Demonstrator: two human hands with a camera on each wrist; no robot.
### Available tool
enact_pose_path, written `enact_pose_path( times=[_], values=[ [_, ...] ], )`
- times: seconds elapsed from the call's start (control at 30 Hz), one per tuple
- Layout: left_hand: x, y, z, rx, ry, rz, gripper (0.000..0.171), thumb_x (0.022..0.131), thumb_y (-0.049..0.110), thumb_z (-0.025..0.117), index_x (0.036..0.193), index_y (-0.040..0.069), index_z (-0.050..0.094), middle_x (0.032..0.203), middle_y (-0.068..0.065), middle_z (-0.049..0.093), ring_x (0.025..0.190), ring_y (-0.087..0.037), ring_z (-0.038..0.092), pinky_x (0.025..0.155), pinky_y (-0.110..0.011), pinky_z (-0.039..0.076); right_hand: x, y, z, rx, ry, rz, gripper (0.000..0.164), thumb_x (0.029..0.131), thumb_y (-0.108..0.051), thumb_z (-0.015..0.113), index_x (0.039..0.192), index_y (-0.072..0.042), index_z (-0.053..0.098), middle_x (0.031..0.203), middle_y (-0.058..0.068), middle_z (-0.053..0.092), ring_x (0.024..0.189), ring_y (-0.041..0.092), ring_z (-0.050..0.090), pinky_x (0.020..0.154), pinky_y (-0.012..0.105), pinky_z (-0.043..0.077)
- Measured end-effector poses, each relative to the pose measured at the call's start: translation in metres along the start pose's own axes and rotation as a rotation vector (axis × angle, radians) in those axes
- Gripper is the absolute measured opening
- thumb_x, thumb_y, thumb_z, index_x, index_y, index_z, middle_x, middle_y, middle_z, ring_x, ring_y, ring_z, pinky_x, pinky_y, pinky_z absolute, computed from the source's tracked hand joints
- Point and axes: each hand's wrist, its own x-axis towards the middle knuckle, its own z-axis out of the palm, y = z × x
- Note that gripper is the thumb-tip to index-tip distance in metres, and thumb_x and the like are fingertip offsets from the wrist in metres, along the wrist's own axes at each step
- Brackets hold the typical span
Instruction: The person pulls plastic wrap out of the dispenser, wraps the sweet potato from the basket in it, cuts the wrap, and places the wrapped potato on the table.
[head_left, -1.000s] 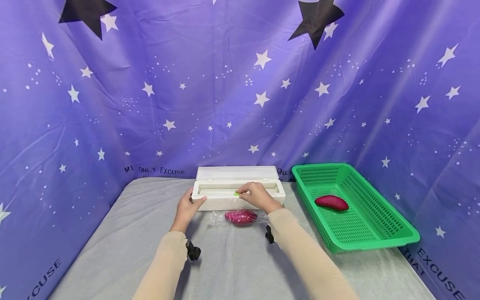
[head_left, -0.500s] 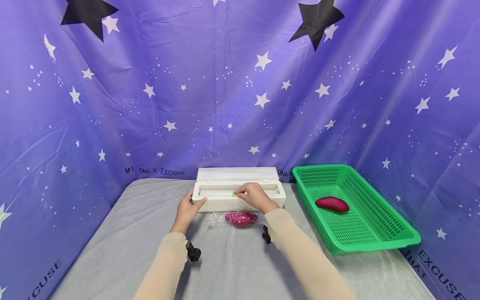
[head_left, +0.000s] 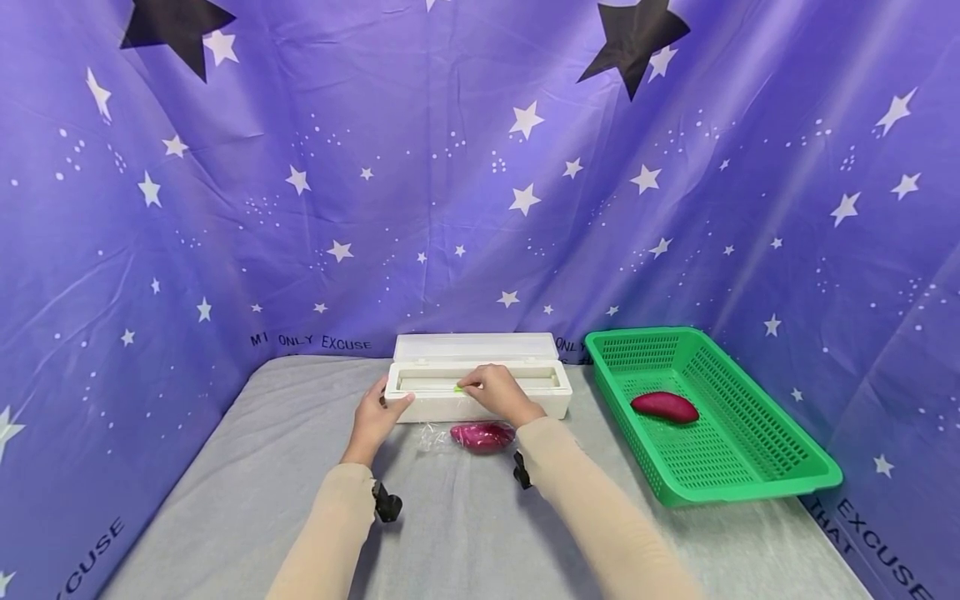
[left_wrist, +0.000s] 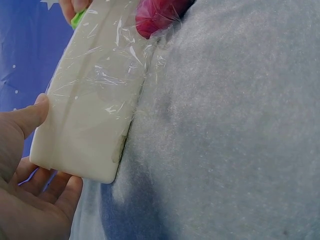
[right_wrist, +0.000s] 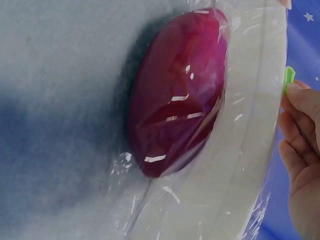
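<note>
A white cling film dispenser box [head_left: 420,408] lies across the table with its clear lid [head_left: 476,346] tipped up behind. My left hand [head_left: 372,421] grips its left end, thumb at the top edge and fingers around the end in the left wrist view. My right hand [head_left: 501,392] pinches a small green slide cutter [right_wrist: 289,77] at the top front edge of the box. Clear cling film [left_wrist: 107,75] hangs from that edge down the front and over a purple-red sweet potato [right_wrist: 180,95], which lies close against the box front.
To the right stands a green plastic basket [head_left: 738,492] with a second sweet potato [head_left: 664,407] in it. Grey cloth [head_left: 465,533] covers the table. A purple star-printed curtain [head_left: 420,183] rises right behind the box and along both sides.
My right hand has slid the green cutter a little to the left along the box edge. The left hand, the box and both sweet potatoes have stayed in place.
</note>
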Motion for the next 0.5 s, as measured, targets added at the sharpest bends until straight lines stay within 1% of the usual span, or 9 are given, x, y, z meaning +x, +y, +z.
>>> enact_pose_path(
  times=[0.23, 0.5],
  values=[
    [-0.001, 0.001, 0.001, -0.005, -0.001, -0.012, 0.079, 0.093, 0.031, 0.073, 0.154, -0.001, 0.033, 0.154, -0.027, 0.034, 0.134, -0.045, 0.042, 0.109, -0.054, 0.037, 0.003, -0.006, 0.005, -0.008, 0.005, -0.011, 0.01, 0.09, -0.005, 0.073, 0.097, -0.007, 0.08, 0.093, 0.005, 0.075, 0.089, 0.021, 0.068, 0.085, 0.032, 0.054],
    [-0.001, 0.001, 0.0, -0.015, -0.007, -0.015, 0.079, 0.094, 0.03, 0.072, 0.155, 0.0, 0.032, 0.155, -0.027, 0.031, 0.135, -0.045, 0.041, 0.11, -0.053, 0.037, 0.007, -0.016, 0.011, -0.022, 0.008, 0.004, 0.009, 0.092, -0.007, 0.073, 0.097, -0.009, 0.08, 0.094, 0.004, 0.075, 0.09, 0.02, 0.066, 0.086, 0.031, 0.053]
  ],
)
